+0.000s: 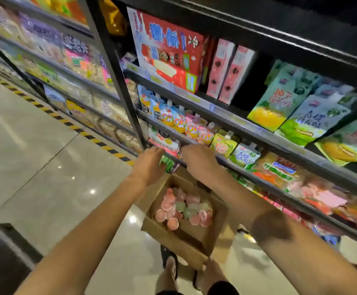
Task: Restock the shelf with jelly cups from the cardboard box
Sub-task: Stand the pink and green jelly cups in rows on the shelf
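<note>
An open cardboard box [160, 234] stands on the floor below my arms, just ahead of my feet. Pink and pale green jelly cups [183, 206] lie in a loose heap inside it. Both hands reach over the box to the front rail of a low shelf [264, 182]. My left hand [149, 165] has its back to the camera, with its fingers curled down beside some green packets [167, 163]. My right hand [199, 159] rests against the rail next to it, fingertips hidden behind the edge. What either hand holds is hidden.
Black shelving runs from the far left to the right edge, packed with snack bags, drink pouches [179, 122] and a red box [169, 52]. A yellow-black striped line [52, 113] marks the tiled floor along the shelves. A dark cart or bin [1, 252] sits at lower left.
</note>
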